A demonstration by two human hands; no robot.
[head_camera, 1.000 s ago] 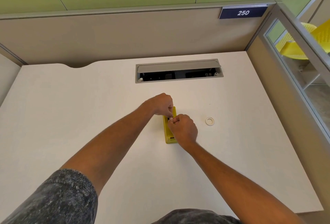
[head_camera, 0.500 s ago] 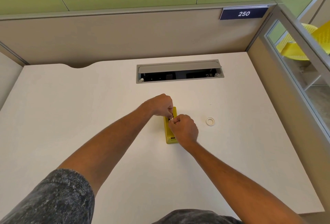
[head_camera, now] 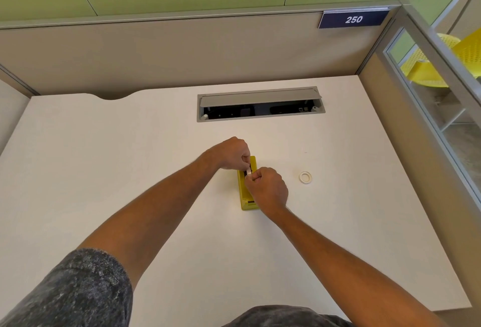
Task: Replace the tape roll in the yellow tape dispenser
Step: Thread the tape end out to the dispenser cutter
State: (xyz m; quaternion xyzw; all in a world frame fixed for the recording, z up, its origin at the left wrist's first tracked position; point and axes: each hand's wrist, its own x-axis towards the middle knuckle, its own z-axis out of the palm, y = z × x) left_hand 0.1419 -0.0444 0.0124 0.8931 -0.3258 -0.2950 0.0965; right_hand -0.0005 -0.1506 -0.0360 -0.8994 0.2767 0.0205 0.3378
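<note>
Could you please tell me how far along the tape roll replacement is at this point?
Apparently done: a bare white ring, probably the spent core, lies on the desk. In hand: the left hand and right hand pinch a white roll over the yellow dispenser. Left: seating it and threading the tape.

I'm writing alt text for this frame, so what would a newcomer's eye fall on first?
Two bare hands meet at mid-desk over a yellow tape dispenser: the left hand at its far end, the right hand pinching a small white piece above it. A lone white tape ring lies to the right on the white desk, and a grey cable hatch stands open behind.
</note>
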